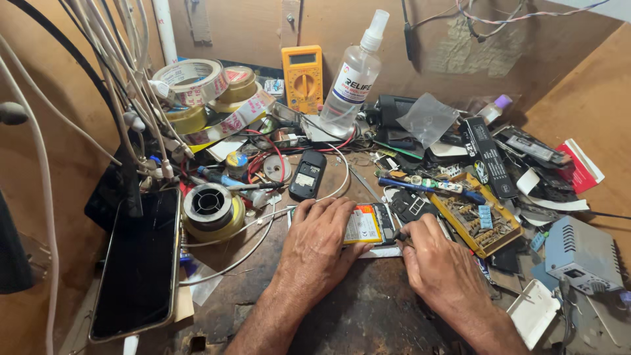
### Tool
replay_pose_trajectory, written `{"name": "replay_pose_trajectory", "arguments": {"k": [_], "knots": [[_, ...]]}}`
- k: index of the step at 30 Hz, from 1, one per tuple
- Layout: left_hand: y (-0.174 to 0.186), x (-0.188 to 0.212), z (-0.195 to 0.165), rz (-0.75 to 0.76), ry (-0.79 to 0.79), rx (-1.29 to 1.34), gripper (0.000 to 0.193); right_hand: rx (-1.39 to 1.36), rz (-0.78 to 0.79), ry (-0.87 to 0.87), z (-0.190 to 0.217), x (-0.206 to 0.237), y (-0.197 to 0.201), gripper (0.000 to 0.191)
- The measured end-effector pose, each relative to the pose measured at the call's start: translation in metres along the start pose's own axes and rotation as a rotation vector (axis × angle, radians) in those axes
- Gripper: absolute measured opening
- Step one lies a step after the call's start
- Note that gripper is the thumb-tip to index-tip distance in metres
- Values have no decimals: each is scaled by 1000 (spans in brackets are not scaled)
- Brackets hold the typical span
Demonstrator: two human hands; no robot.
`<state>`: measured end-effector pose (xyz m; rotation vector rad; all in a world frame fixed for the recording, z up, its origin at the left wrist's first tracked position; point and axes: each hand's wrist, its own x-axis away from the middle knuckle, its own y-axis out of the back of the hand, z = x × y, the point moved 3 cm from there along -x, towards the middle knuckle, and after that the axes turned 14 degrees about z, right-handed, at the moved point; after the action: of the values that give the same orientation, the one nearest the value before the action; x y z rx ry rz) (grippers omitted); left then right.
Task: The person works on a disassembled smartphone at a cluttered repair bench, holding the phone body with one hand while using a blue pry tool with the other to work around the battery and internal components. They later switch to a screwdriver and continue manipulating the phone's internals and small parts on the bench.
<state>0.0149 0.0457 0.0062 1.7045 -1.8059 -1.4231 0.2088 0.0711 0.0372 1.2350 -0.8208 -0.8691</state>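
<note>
An opened mobile phone with an orange-and-white battery lies in the middle of the worn wooden bench. My left hand lies flat over the phone's left end, pressing it down. My right hand is closed around a thin tool, whose tip meets the phone's right end. Most of the tool is hidden inside my fist.
A large dark smartphone lies at the left. Solder spool, tape rolls, yellow multimeter, spray bottle, small black phone, yellow parts tray, grey box and cables crowd the bench.
</note>
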Motion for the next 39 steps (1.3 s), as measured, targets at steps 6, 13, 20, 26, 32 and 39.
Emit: {"name": "replay_pose_trajectory", "arguments": {"k": [6, 13, 20, 26, 32, 39], "knots": [[0, 0, 0, 0, -4, -2, 69, 66, 21, 0, 4, -2, 0, 23], [1, 0, 0, -5, 1, 4, 69, 140, 31, 22, 8, -2, 2, 20], [1, 1, 0, -16, -10, 17, 69, 79, 21, 33, 4, -1, 2, 17], [1, 0, 0, -12, -3, 8, 69, -310, -148, -55, -21, -2, 0, 21], [0, 0, 0, -8, -10, 21, 68, -387, -148, -214, -40, -5, -17, 28], [-3, 0, 1, -7, 10, -17, 69, -300, -190, -134, -44, 3, -16, 32]]}}
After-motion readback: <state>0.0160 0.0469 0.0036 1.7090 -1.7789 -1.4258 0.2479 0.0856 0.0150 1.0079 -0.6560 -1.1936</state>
